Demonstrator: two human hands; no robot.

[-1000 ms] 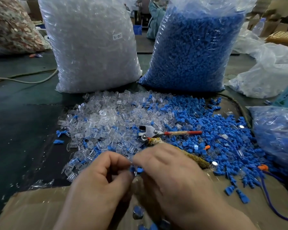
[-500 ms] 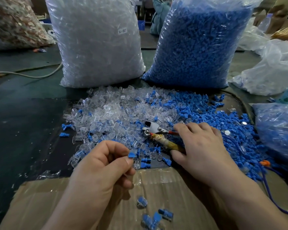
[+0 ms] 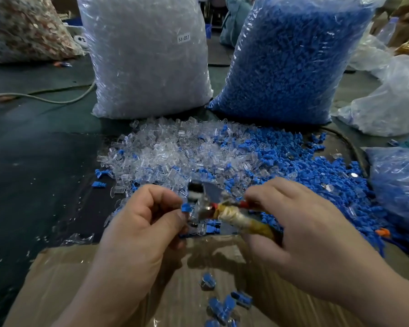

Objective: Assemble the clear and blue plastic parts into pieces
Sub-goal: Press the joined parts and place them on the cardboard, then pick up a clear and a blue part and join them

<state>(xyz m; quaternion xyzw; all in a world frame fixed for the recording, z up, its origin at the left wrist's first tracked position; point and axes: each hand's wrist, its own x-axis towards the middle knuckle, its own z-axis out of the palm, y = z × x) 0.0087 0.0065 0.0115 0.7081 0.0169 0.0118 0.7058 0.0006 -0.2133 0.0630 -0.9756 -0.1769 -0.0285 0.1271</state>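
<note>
Hands raised together: left hand (image 3: 147, 223) pinches blue piece (image 3: 186, 207), right hand (image 3: 300, 223) clasps pliers (image 3: 232, 214).

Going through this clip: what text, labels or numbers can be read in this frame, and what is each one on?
"SJ-017": on a small white sticker stuck to the bag of clear parts; the last digit is a little soft.
No other text can be read: none shows on the bag of blue parts or on the cardboard.
</note>
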